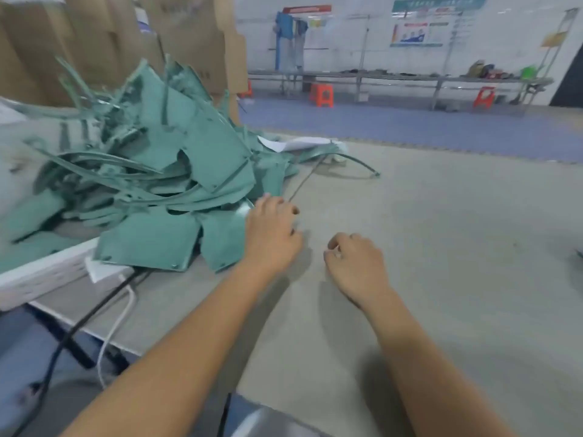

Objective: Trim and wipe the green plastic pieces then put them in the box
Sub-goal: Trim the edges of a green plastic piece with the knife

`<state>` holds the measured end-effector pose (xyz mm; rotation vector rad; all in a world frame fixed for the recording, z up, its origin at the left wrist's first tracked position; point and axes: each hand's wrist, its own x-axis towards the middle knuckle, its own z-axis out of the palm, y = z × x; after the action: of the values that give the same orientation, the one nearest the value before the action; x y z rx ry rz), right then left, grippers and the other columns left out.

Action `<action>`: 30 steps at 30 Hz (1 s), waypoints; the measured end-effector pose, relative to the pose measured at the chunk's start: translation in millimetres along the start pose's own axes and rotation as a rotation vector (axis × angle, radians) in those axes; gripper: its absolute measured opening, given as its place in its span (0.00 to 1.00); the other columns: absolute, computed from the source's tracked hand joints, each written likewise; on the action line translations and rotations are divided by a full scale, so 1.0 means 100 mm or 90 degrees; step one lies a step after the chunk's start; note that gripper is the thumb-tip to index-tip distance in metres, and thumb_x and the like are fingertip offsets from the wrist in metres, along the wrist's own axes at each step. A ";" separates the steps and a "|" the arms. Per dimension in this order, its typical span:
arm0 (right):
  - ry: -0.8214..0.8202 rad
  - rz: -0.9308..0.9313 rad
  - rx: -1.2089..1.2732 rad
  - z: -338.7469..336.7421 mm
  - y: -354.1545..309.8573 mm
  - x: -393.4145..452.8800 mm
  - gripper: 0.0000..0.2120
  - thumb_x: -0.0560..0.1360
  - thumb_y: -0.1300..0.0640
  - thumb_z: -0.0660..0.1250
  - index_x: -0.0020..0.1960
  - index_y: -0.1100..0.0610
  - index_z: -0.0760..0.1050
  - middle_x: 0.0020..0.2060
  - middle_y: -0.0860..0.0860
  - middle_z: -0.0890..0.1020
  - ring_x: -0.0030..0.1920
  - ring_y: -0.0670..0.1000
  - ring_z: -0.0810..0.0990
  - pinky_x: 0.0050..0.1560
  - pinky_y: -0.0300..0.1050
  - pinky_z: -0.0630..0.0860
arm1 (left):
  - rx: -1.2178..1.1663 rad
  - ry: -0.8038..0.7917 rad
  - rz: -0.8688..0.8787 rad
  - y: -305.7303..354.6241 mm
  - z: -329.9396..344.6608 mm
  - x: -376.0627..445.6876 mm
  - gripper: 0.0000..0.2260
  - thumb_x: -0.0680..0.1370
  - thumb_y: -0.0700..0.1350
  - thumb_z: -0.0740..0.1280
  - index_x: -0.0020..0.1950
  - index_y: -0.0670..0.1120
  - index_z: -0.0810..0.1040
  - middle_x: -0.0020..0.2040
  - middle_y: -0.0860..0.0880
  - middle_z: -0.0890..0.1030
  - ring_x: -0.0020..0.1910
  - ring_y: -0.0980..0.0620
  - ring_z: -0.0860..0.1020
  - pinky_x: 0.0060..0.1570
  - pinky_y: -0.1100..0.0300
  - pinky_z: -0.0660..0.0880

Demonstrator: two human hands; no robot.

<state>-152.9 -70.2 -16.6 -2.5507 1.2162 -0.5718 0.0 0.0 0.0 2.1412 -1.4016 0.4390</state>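
- The left hand (273, 230), fingers curled, seems to pinch a thin green strip (304, 178) running away from it; the blur prevents certainty.
- The right hand (353, 263) hovers beside it, loosely curled, seemingly empty.
- The heap of green plastic pieces (164, 171) lies just left of the left hand.
- Judged step: picking a piece; next, pull it free for trimming.

Both hands' fingers (291, 211) curled.
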 end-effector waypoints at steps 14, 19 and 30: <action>0.022 -0.087 0.084 0.17 0.12 -0.10 0.06 0.77 0.53 0.62 0.50 0.49 0.78 0.47 0.47 0.76 0.52 0.51 0.71 0.54 0.47 0.67 | 0.255 -0.153 -0.043 -0.34 0.18 -0.16 0.13 0.79 0.59 0.55 0.60 0.57 0.69 0.77 0.41 0.56 0.77 0.40 0.51 0.65 0.26 0.44; 0.075 0.025 0.403 0.15 0.15 -0.09 0.06 0.78 0.52 0.62 0.44 0.47 0.77 0.41 0.44 0.80 0.46 0.47 0.78 0.52 0.49 0.74 | 0.140 -0.072 -0.092 0.04 0.24 -0.10 0.20 0.71 0.34 0.64 0.55 0.55 0.67 0.76 0.39 0.55 0.76 0.39 0.50 0.65 0.24 0.45; 0.213 0.226 0.880 -0.04 0.47 -0.01 0.20 0.80 0.44 0.54 0.65 0.51 0.74 0.56 0.54 0.82 0.54 0.49 0.82 0.55 0.47 0.78 | -0.641 0.087 -0.052 1.53 0.29 0.21 0.17 0.70 0.34 0.56 0.47 0.58 0.68 0.46 0.60 0.75 0.43 0.60 0.75 0.45 0.63 0.74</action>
<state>-187.4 -98.6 -31.7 -1.0895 0.8025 -1.2041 -131.6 -80.8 27.5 1.2976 -1.0954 -0.1518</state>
